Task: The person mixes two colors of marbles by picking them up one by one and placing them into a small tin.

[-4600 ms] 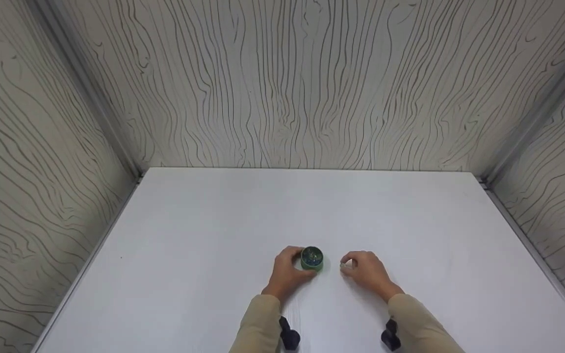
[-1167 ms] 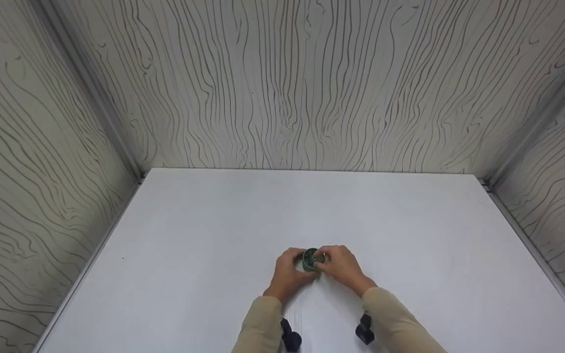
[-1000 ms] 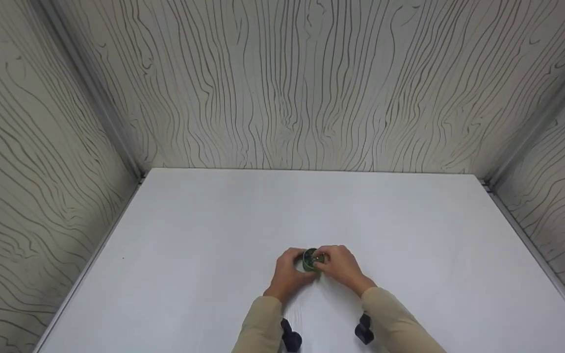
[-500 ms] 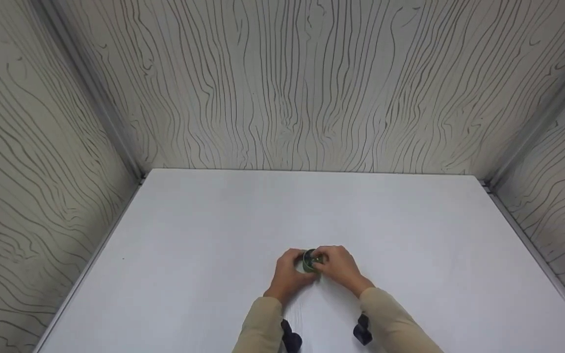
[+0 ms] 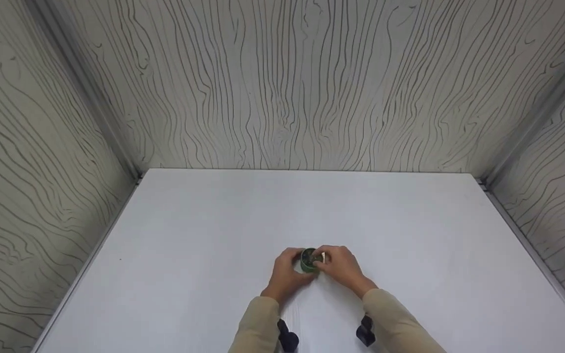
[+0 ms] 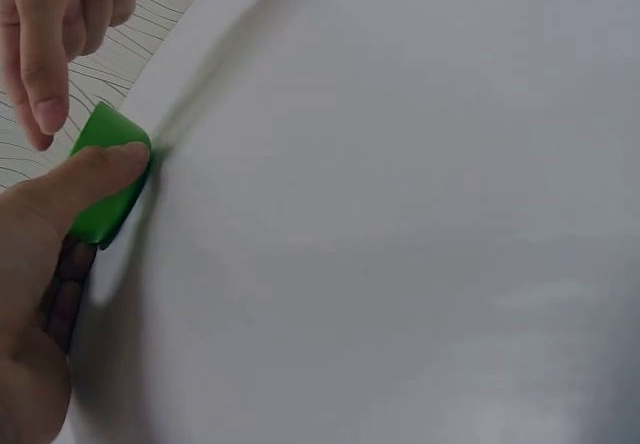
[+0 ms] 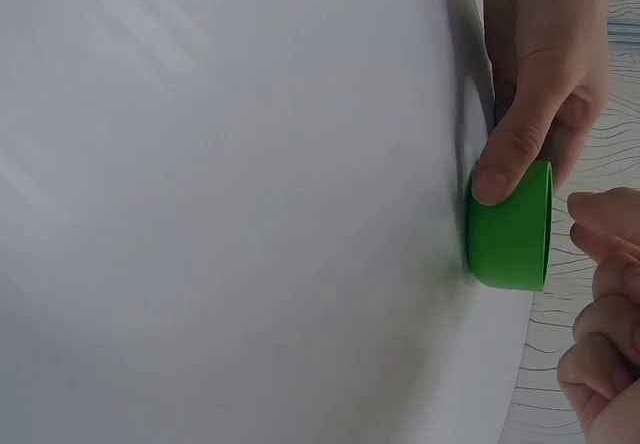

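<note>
A small green cup [image 5: 307, 262] stands upright on the white table, with small dark, glinting bits visible inside. My left hand [image 5: 286, 277] grips the cup from the left, the thumb on its near side in the left wrist view. My right hand [image 5: 341, 265] is at the cup's right, its thumb and index finger brought close together right over the opening. In the right wrist view, the right fingertips [image 7: 590, 209] are just beyond the rim of the cup [image 7: 510, 229], the other fingers curled. I cannot tell whether anything is pinched between them.
The white table [image 5: 204, 220] is bounded at the back by a panel [image 5: 282, 98] with a wood-grain pattern, and by similar walls at both sides. A black device [image 5: 288, 337] sits below the left wrist, another black device [image 5: 365, 331] below the right.
Several seconds ago my right hand was apart from the cup, pinching something small and pale; it has since moved left over the opening. During the last second both hands have barely moved.
</note>
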